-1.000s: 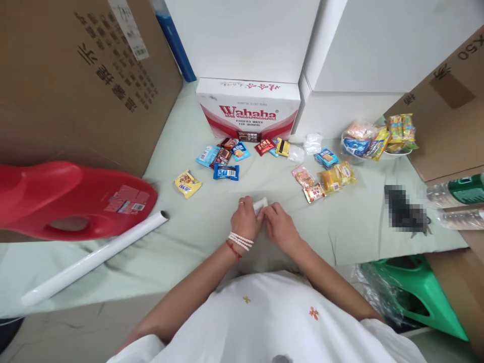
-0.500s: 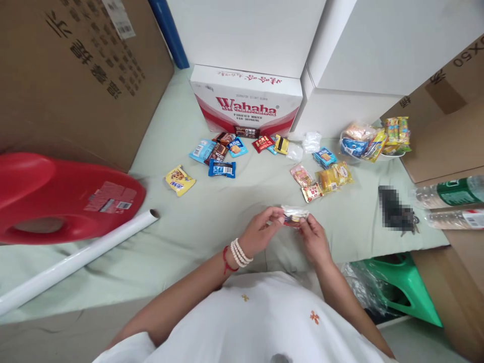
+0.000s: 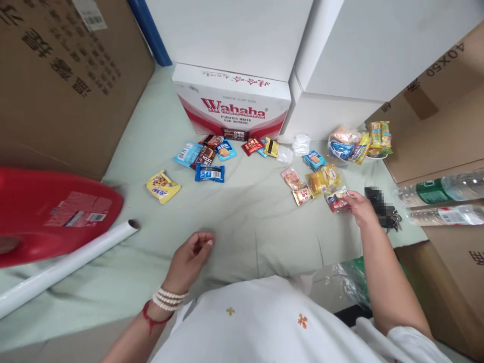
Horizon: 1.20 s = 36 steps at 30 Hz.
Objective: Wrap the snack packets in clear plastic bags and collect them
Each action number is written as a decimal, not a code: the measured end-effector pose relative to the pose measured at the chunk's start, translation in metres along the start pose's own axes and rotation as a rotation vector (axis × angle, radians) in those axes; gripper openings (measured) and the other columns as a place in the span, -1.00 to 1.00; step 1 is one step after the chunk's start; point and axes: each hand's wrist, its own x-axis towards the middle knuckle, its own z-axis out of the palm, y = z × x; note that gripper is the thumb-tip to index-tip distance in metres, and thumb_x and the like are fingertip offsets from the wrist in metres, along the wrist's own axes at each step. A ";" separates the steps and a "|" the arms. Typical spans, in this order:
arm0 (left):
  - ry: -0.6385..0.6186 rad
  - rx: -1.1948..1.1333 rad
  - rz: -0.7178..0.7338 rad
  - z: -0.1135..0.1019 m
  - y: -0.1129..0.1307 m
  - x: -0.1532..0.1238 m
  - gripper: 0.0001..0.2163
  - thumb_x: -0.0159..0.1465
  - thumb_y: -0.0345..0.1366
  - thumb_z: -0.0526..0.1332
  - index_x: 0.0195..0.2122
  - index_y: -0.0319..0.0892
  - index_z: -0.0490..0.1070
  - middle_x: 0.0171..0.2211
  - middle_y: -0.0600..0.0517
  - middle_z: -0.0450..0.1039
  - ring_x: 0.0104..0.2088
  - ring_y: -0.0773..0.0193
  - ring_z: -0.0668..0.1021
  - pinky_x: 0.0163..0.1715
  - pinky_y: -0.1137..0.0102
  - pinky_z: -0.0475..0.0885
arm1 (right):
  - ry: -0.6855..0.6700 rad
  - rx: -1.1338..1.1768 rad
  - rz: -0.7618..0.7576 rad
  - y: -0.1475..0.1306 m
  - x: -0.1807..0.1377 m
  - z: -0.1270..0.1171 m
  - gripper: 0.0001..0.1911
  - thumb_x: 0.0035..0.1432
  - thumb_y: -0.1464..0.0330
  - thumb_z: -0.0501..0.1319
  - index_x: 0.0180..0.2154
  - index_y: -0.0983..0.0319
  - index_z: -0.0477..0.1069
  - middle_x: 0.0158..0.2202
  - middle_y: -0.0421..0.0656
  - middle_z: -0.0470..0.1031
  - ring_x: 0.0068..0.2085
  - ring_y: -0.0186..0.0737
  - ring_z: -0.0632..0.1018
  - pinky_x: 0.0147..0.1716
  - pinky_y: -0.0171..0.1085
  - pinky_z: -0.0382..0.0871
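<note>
My right hand [image 3: 361, 206] reaches out to the right and pinches a small red and white snack packet [image 3: 336, 199], which lies on the pale green cloth [image 3: 242, 212] beside a yellow snack pack [image 3: 323, 179]. My left hand [image 3: 191, 257], with bead bracelets at the wrist, hovers low over the cloth near my body. Its fingers are loosely curled and nothing shows in them. Several more packets lie farther off: a blue one [image 3: 209, 173], a yellow cookie packet [image 3: 162, 186] and a brown and red cluster [image 3: 227, 146].
A Wahaha carton [image 3: 230, 103] and white boxes stand at the back. Brown cartons flank both sides. A red plastic stool [image 3: 49, 212] and a white paper roll [image 3: 64, 264] lie at the left. A bowl of snacks [image 3: 357, 143], dark keys and two bottles [image 3: 440, 199] sit at the right.
Both hands held one small packet together in front of me. Now my right hand has carried it out to the right by the yellow pack, and my left hand has let go and dropped back.
</note>
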 end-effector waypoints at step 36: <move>-0.137 -0.223 0.361 0.066 0.063 0.006 -0.74 0.30 -0.06 0.25 -0.20 -0.15 0.49 -0.30 0.02 0.48 -0.36 0.30 0.47 -0.41 0.43 0.35 | -0.547 0.516 -0.208 -0.082 -0.206 0.159 -0.78 0.14 0.15 0.43 -0.24 0.12 0.62 -0.33 -0.19 0.59 -0.32 -0.22 0.53 -0.22 -0.20 0.43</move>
